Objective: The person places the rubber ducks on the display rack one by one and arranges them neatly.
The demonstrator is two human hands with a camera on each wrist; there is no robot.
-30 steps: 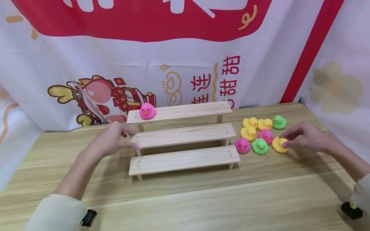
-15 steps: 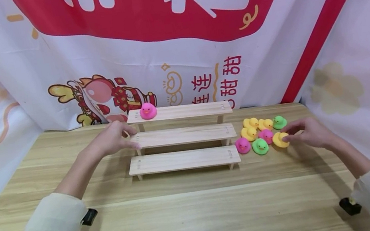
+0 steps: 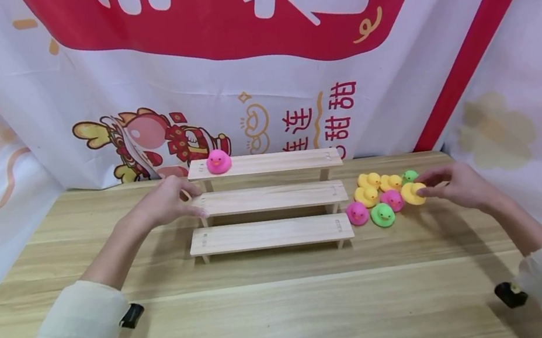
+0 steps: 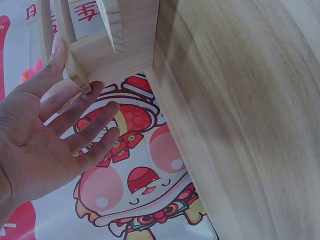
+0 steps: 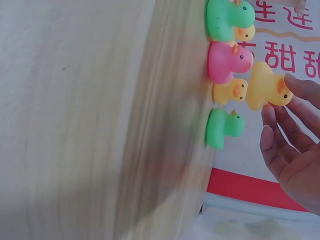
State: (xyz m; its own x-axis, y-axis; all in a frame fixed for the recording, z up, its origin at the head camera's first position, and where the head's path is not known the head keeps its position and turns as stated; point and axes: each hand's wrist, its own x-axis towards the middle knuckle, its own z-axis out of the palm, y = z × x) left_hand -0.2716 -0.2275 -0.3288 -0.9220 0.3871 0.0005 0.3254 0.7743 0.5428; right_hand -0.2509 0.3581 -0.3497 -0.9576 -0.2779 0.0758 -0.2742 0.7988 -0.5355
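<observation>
A yellow rubber duck (image 3: 411, 194) is pinched by its head between the thumb and fingers of my right hand (image 3: 457, 187). In the right wrist view, this yellow duck (image 5: 262, 89) is lifted off the table, close over the other ducks. A three-step wooden shelf (image 3: 270, 198) stands mid-table, and a pink duck (image 3: 218, 162) sits at the left end of its top step. My left hand (image 3: 165, 203) grips the left end of the middle step. In the left wrist view, the left hand (image 4: 45, 145) has its thumb and index finger about the board, other fingers extended.
Right of the shelf, several yellow, pink and green ducks cluster on the wooden table (image 3: 284, 320), among them a green duck (image 3: 382, 214) and a pink duck (image 3: 357, 214). A printed cloth (image 3: 235, 74) hangs behind the table, and white cloth flanks both sides.
My right hand has picked up the yellow duck from the front right of the cluster and moved it up and slightly back. The left hand has stayed at the shelf.
</observation>
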